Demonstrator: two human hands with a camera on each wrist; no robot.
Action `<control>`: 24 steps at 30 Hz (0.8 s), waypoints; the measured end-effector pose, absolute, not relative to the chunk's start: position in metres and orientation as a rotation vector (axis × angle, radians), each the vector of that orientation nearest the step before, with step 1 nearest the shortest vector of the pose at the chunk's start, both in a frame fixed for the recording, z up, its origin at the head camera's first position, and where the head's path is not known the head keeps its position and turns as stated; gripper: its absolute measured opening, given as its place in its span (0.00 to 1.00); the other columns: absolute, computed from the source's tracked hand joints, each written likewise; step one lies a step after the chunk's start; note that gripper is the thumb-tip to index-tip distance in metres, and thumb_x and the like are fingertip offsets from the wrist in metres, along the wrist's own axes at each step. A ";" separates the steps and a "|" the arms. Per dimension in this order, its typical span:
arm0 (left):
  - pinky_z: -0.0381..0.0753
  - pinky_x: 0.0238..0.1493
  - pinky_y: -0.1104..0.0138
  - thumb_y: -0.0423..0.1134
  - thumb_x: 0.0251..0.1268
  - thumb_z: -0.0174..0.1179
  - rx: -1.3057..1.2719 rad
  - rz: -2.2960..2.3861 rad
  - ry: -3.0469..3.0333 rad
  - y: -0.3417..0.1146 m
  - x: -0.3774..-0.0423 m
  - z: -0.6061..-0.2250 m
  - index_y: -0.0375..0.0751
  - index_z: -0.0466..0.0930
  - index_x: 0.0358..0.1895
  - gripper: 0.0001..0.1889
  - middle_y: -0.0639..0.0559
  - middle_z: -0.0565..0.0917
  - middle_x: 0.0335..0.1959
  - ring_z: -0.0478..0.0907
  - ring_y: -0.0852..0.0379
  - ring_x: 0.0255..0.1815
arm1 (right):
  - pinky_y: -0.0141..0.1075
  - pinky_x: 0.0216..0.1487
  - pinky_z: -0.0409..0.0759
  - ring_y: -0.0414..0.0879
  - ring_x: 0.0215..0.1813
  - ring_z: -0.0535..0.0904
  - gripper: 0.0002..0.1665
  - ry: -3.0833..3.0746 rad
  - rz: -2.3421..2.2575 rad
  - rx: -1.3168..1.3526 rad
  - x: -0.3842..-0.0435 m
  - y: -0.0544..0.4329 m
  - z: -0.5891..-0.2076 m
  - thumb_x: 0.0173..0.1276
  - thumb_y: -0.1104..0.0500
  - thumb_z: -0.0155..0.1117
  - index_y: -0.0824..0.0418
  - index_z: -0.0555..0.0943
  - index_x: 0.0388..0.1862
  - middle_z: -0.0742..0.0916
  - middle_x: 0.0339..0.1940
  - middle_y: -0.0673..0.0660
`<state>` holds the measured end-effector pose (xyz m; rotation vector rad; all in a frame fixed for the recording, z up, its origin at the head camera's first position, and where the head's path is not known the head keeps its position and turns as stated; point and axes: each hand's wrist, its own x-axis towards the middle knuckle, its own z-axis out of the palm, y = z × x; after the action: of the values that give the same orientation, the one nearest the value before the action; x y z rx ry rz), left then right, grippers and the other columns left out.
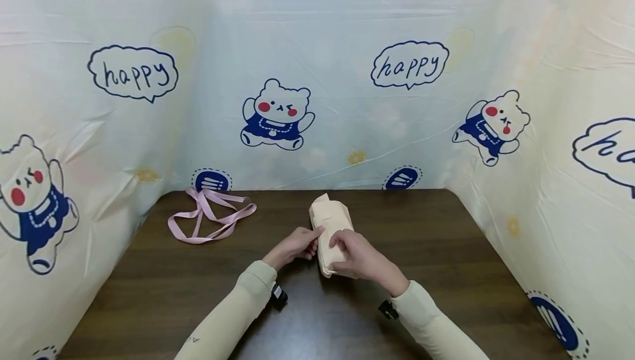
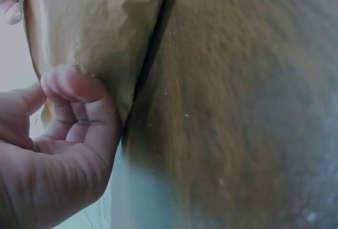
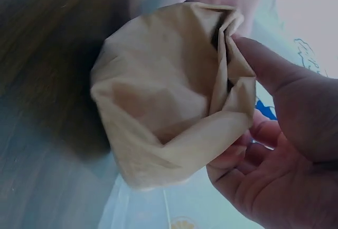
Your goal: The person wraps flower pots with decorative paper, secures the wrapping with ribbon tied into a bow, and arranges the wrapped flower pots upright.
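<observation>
Both forearms, in pale cream sleeves (image 1: 223,316), reach forward from the near side and angle inward over the dark brown wood-grain counter (image 1: 421,244). The left hand (image 1: 297,244) is at the left edge of a light tan, elongated paper bag (image 1: 331,216), its thumb against the bag and its fingers (image 2: 76,83) curled in, pinching that edge. The right hand (image 1: 364,258) bends over the near right part, thumb and fingers gripping the folded paper between them.

The bag is on the counter between the hands, its long side running away from the person. Its surface is creased, with a small peak at the far end; the near end shows crumpled, overlapping folds. A loosely looped pink ribbon (image 1: 202,201) lies well apart, at the far left.
</observation>
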<state>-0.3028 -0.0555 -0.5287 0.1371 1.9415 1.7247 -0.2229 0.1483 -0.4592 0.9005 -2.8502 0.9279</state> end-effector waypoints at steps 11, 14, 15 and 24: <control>0.69 0.22 0.62 0.58 0.75 0.55 0.207 1.777 2.307 -0.056 -0.312 -0.508 0.42 0.75 0.23 0.26 0.48 0.75 0.18 0.66 0.57 0.16 | 0.32 0.34 0.68 0.41 0.31 0.67 0.24 -2.892 0.932 0.893 -0.230 0.144 -0.457 0.54 0.60 0.83 0.60 0.76 0.42 0.74 0.28 0.50; 0.70 0.24 0.64 0.50 0.78 0.56 0.195 1.889 2.241 -0.053 -0.318 -0.507 0.38 0.76 0.27 0.22 0.49 0.75 0.19 0.68 0.58 0.18 | 0.33 0.33 0.67 0.41 0.29 0.67 0.24 -2.900 0.925 0.898 -0.232 0.143 -0.457 0.53 0.60 0.84 0.60 0.76 0.41 0.74 0.27 0.50; 0.72 0.26 0.65 0.48 0.78 0.55 0.187 1.923 2.194 -0.052 -0.319 -0.508 0.36 0.78 0.30 0.20 0.51 0.75 0.19 0.69 0.59 0.19 | 0.32 0.32 0.67 0.40 0.29 0.67 0.24 -2.904 0.918 0.899 -0.233 0.143 -0.457 0.53 0.60 0.84 0.60 0.76 0.41 0.74 0.26 0.50; 0.75 0.37 0.69 0.40 0.83 0.49 0.107 2.076 1.883 -0.046 -0.319 -0.520 0.25 0.79 0.48 0.18 0.56 0.79 0.26 0.75 0.66 0.27 | 0.34 0.32 0.66 0.39 0.28 0.67 0.24 -2.912 0.894 0.879 -0.236 0.138 -0.460 0.52 0.60 0.84 0.59 0.76 0.39 0.73 0.25 0.48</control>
<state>-0.3194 -0.0460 -0.5198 0.1068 1.8829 2.0755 -0.2357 0.1382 -0.4599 0.8790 -2.9124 0.8940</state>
